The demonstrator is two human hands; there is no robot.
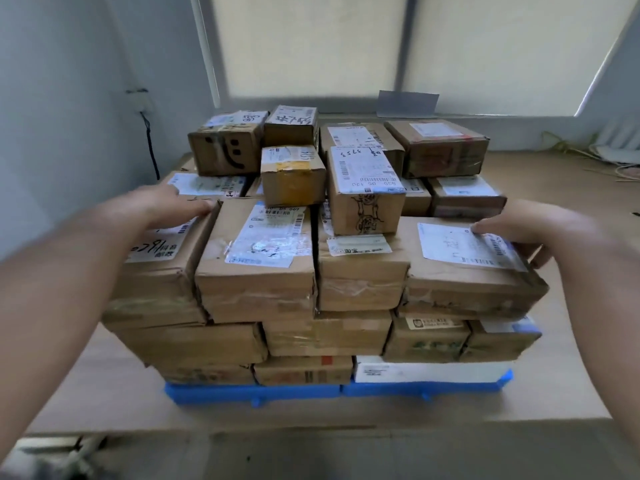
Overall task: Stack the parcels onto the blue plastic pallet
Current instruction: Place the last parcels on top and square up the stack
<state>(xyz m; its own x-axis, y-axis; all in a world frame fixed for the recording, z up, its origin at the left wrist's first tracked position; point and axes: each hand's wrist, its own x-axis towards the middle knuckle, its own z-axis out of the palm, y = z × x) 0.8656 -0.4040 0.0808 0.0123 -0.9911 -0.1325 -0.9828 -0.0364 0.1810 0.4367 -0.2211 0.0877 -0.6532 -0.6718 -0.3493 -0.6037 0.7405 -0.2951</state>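
Soft daylight is coming through the pale blinds (304, 43) at the back, glowing evenly without harsh glare. It is lighting the tops of the parcels (239, 271), while their near sides and the gaps between them are sitting in shade. The wall (52, 98) on the left is looking dim and bluish. The wide lens is bending straight lines and stretching the forearms toward the edges. Motion blur is smearing the left hand (166, 206) and right hand (519, 230), and the floor (346, 455) along the bottom is falling out of focus.
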